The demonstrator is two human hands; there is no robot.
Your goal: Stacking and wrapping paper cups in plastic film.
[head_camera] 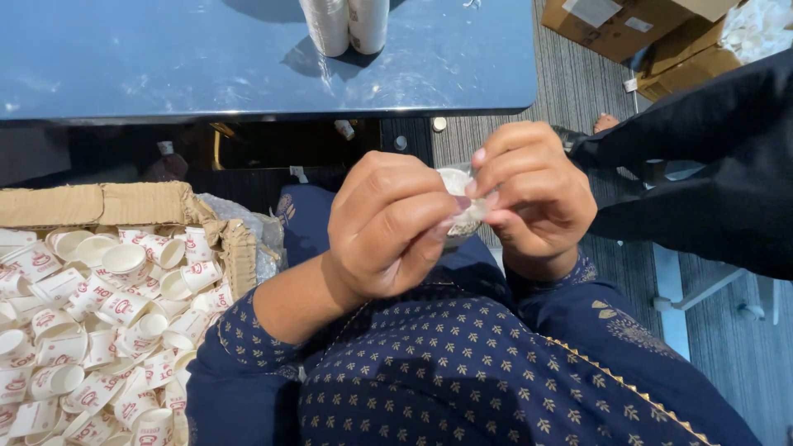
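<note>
Both hands closed in a pinch on small clear plastic cup (459, 206), held between left hand (388, 227) and right hand (537, 194) over lap. Looks light, thin, crushable, likely slippery; best gripped at rim with fingertips. Below-left of left hand: cardboard box (124, 203) of loose paper cups (99, 314). Above: blue table (206, 58), stacked cups (347, 23). Right: dark sleeve (710, 165), close but not blocking.

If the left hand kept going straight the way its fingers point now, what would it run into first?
The left hand points right, toward the right hand. It is already pinching the small clear packet held between both hands, so the packet comes first, then probably the right hand's fingertips just behind it. Depth between them is hard to judge.
</note>
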